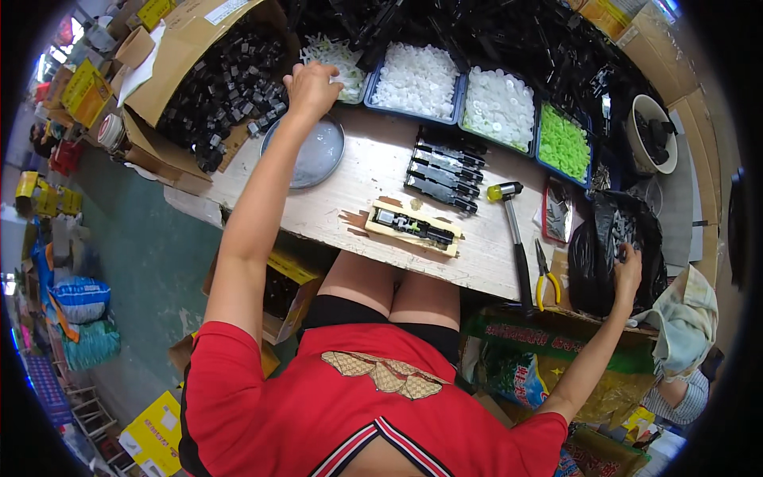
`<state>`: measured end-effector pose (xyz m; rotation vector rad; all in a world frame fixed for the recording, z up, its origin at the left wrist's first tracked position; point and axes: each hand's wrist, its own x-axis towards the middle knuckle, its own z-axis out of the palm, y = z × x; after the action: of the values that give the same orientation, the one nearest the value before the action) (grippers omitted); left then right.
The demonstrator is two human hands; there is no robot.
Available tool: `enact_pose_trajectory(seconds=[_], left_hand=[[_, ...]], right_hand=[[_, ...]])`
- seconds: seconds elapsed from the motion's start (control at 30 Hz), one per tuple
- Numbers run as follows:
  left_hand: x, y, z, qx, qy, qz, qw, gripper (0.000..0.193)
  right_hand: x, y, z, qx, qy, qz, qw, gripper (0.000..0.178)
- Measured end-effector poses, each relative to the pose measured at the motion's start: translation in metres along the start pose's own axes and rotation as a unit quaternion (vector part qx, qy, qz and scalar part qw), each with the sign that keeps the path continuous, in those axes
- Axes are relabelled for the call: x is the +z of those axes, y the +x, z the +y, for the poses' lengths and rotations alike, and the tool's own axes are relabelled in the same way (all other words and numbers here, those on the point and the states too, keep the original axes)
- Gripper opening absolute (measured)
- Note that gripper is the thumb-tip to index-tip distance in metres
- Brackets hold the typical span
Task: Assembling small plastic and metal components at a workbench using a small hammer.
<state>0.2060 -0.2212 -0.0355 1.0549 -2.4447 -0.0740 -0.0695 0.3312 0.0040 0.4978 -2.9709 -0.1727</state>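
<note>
My left hand is stretched out at the near edge of a tray of small white and pale green pieces. Its fingers are bent and apart, and I see nothing held in them. At the right, my right hand dips into a black plastic bag that holds small grey metal parts. Those fingertips are closed together among the parts; what they grip is too small to make out. Between my arms, a cream-coloured fixture lies on the table, with a black and metal lock-like assembly in it.
Several black assemblies lie in a row beyond the fixture. A round metal dish sits below my left forearm. A hammer and yellow-handled pliers lie near the bag. Trays of white pieces and green pieces line the back.
</note>
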Motion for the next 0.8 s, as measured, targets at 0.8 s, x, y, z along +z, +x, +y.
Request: enact_pose_trajectory(seconds=[0.8], left_hand=[[-0.014, 0.051, -0.035, -0.039, -0.422, -0.192, 0.885, 0.03]], right_hand=[[0.038, 0.028, 0.065, 0.027, 0.121, 0.071, 0.99, 0.037]])
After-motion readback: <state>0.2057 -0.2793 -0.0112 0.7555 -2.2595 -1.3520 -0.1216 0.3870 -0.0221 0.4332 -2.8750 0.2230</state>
